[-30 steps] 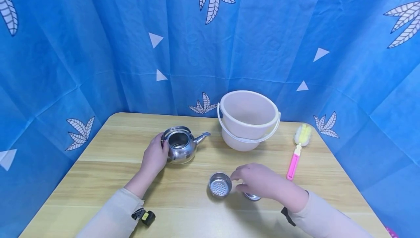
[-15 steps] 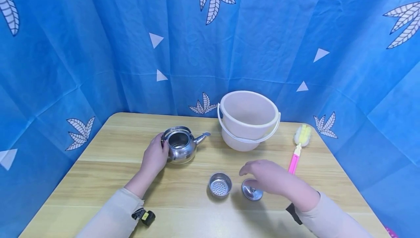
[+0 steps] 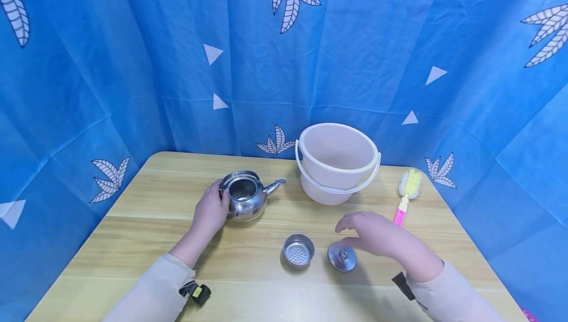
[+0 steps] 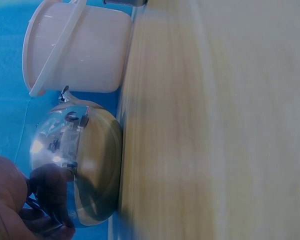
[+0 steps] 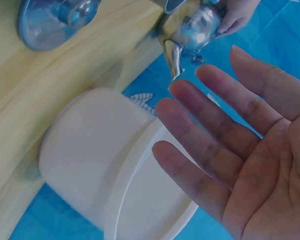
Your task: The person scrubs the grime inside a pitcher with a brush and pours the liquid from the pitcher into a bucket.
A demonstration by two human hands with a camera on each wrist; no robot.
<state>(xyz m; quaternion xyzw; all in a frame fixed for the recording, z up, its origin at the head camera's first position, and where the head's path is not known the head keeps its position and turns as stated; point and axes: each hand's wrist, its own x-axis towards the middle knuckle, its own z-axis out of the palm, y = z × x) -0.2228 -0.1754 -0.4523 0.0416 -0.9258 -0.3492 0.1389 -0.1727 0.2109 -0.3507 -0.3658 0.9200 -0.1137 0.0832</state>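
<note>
A lidless stainless steel teapot (image 3: 248, 208) stands left of centre on the table, spout toward the right. My left hand (image 3: 210, 208) grips its side by the rim and handle; the left wrist view shows curled fingers against the shiny body (image 4: 85, 165). My right hand (image 3: 374, 235) hovers beside and above the teapot's round metal lid (image 3: 342, 259), which lies knob up. In the right wrist view the fingers (image 5: 205, 125) are spread, nearly straight and hold nothing. Between teapot and lid sits a small metal tea strainer (image 3: 299, 252) with a perforated bottom.
Behind the strainer, near the table's back edge, stands a white bucket (image 3: 328, 189) with its handle hanging down in front. A sponge brush (image 3: 410, 184) with a pink handle lies at the right, partly behind the right hand. Blue curtain (image 3: 275, 80) surrounds the wooden table (image 3: 146, 203).
My right hand has drawn away from beside the strainer, to the right and slightly back, so the lid shows fully. The left hand and teapot have stayed in place.
</note>
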